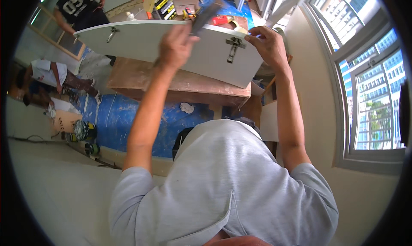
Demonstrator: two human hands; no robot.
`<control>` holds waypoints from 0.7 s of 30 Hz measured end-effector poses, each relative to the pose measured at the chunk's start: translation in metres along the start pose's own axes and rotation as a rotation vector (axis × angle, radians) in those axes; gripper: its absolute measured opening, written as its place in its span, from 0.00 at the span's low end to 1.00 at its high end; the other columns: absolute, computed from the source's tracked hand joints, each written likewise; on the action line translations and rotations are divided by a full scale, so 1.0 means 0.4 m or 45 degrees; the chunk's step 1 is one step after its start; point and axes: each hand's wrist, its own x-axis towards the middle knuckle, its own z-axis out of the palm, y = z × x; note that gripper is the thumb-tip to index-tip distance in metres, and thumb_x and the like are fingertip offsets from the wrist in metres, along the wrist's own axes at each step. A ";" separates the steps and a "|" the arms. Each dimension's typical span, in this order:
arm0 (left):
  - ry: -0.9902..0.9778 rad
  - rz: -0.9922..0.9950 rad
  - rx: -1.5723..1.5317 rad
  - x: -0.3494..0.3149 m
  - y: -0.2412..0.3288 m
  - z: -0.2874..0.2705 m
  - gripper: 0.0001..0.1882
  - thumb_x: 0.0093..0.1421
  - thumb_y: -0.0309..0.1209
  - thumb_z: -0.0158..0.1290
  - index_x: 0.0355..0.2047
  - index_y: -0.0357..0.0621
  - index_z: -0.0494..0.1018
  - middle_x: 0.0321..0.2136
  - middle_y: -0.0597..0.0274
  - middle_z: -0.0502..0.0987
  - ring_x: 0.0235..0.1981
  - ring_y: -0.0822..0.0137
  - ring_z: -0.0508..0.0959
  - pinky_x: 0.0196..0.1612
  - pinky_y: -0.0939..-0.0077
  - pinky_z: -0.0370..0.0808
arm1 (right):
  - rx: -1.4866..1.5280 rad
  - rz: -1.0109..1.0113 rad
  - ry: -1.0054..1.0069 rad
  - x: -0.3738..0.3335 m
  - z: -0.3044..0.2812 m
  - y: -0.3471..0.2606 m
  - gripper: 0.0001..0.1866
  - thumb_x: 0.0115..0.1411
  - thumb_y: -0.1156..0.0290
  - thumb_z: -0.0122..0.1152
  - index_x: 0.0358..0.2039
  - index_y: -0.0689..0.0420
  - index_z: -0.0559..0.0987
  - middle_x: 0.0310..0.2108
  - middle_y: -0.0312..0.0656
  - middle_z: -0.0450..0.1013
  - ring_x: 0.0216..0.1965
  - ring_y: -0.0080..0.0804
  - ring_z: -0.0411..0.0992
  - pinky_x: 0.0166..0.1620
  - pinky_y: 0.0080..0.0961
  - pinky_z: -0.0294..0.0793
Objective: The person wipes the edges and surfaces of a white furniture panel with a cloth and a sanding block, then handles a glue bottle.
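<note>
Head view: the white panel [206,53] stands on edge on a wooden box [137,76]; judged stiff, fairly heavy, best taken by its edges, clear of the hinges [234,44]. Left hand [175,47] wraps a blurred tool [206,20]; right hand [272,46], fingertips nearly meeting, is at the upper right corner, grip unclear.

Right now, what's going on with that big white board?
The person in the grey shirt grips a long dark tool, too blurred to name, in the left hand. The right hand is at the top edge of a long, flat white panel, beside a silver metal hinge. The panel stands on edge above a brown wooden box. Another person in a black top stands by the panel's left end.
</note>
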 end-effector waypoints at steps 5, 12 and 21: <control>-0.079 -0.142 -0.087 0.020 0.132 0.051 0.27 0.58 0.35 0.67 0.55 0.35 0.77 0.41 0.54 0.76 0.37 0.49 0.79 0.38 0.58 0.76 | -0.380 -0.123 0.058 0.005 0.040 -0.023 0.12 0.64 0.61 0.66 0.44 0.53 0.84 0.41 0.45 0.83 0.40 0.47 0.81 0.42 0.40 0.80; 0.228 -0.403 0.025 -0.166 -0.205 0.015 0.15 0.62 0.32 0.64 0.44 0.34 0.77 0.37 0.49 0.77 0.37 0.45 0.78 0.38 0.54 0.76 | -0.463 -0.315 -0.163 0.042 0.029 -0.033 0.15 0.67 0.56 0.63 0.46 0.53 0.82 0.37 0.43 0.80 0.38 0.49 0.80 0.40 0.46 0.78; 0.305 -0.365 -0.107 -0.002 0.009 0.101 0.23 0.64 0.37 0.65 0.52 0.32 0.76 0.37 0.50 0.75 0.36 0.49 0.78 0.38 0.59 0.76 | -0.480 -0.282 -0.417 0.110 0.086 -0.110 0.22 0.70 0.58 0.57 0.61 0.52 0.75 0.48 0.52 0.79 0.46 0.54 0.80 0.47 0.52 0.77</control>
